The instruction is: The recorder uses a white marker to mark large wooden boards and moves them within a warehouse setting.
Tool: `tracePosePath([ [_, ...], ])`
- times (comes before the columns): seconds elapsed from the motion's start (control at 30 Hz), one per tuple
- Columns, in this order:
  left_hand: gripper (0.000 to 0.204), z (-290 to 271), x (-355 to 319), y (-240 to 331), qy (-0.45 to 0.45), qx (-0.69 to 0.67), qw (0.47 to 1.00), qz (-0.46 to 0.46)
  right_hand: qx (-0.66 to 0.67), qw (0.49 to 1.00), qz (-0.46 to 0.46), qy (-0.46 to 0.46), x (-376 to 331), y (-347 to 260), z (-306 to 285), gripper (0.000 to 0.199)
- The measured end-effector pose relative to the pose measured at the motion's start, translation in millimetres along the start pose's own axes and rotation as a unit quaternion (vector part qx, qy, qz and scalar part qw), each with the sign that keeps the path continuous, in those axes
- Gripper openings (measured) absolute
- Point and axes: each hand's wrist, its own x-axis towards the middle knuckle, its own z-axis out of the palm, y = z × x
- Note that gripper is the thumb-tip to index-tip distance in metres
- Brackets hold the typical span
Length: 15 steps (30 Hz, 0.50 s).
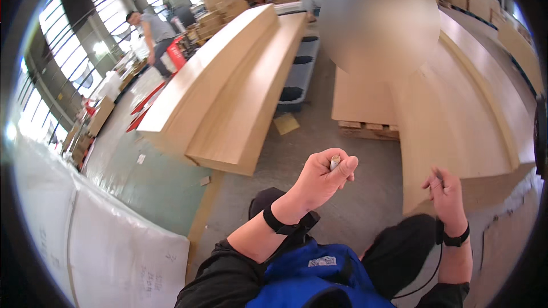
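Note:
My left hand [325, 175] is closed in a fist in the middle of the view. It grips a small whitish cylinder with a brownish end [335, 162], which pokes out beside the thumb. To the right, my right hand [447, 195] has its fingertips pinched together; a small dark spot shows between them, too blurred to name. Behind that hand lies a stack of light wood-coloured panels [451, 131], and the hand appears in front of its near end. Both wrists wear black bands, and a thin black cable hangs near the right one.
Another stack of wood-coloured panels [228, 97] stands ahead on the left, with a grey plastic pallet [298, 74] beside it. A wooden pallet [368, 130] lies under boards. White wrapped packages [125, 245] fill the lower left. A person [157, 37] bends at far left; another sits far back.

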Motion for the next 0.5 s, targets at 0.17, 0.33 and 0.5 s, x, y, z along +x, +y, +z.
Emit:
tracePosePath([
  [0.17, 0.015, 59, 28, -36, 0.013, -0.041, 0.988, -0.150, -0.181, 0.971, -0.040, 0.149, -22, 11, -89, 0.015],
  [0.33, 0.014, 107, 58, -72, 0.036, -0.035, 0.983, -0.177, -0.291, 0.913, -0.070, 0.276, -37, 67, -141, 0.016],
  [0.5, 0.017, 153, 86, -116, -0.002, 0.089, 0.992, -0.086, -0.350, 0.893, -0.054, 0.276, -42, 99, -155, 0.021],
])
